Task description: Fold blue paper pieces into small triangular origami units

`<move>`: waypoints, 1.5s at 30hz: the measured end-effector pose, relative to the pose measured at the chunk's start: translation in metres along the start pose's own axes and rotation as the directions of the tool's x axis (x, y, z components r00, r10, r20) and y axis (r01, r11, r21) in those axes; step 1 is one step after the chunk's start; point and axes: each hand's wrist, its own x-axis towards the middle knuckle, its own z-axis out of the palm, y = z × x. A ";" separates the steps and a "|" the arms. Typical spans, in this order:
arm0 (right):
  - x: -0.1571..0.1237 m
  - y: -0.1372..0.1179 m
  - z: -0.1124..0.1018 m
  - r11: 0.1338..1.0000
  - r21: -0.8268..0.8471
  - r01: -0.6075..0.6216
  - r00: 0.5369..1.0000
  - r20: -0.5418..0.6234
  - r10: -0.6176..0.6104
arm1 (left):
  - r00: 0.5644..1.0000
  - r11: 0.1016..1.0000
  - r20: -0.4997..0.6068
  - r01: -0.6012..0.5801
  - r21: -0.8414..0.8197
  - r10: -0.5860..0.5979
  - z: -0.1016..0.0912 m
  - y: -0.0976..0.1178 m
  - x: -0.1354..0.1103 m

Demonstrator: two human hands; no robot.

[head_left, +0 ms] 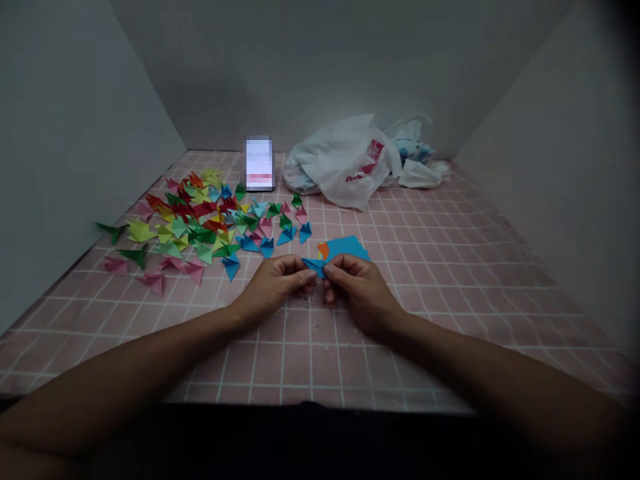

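Note:
Between my two hands is a small piece of folded blue paper, held just above the table. My left hand pinches its left end between thumb and fingers. My right hand grips the right end in the same way, its thumb along the top. Just behind my right hand lie flat blue paper sheets, with an orange piece at their left edge. The fingertips hide part of the folded paper.
A spread of folded paper cranes in many colours covers the table's left side. A lit phone stands upright behind them. White plastic bags lie at the back. A pink checked cloth covers the table, with walls on three sides.

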 end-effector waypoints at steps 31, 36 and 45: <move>-0.002 -0.001 -0.001 0.997 -0.081 0.022 0.988 0.152 -0.009 | 1.000 1.000 0.013 -0.004 0.026 0.004 0.001 0.006 -0.005; -0.002 -0.001 -0.001 0.993 -0.122 0.005 0.990 0.137 0.012 | 1.000 0.999 0.008 0.009 0.050 -0.010 0.001 0.007 -0.007; -0.003 -0.005 0.000 0.952 -0.288 0.098 0.990 0.125 -0.064 | 0.999 0.999 -0.015 0.040 0.028 -0.040 0.003 0.007 -0.006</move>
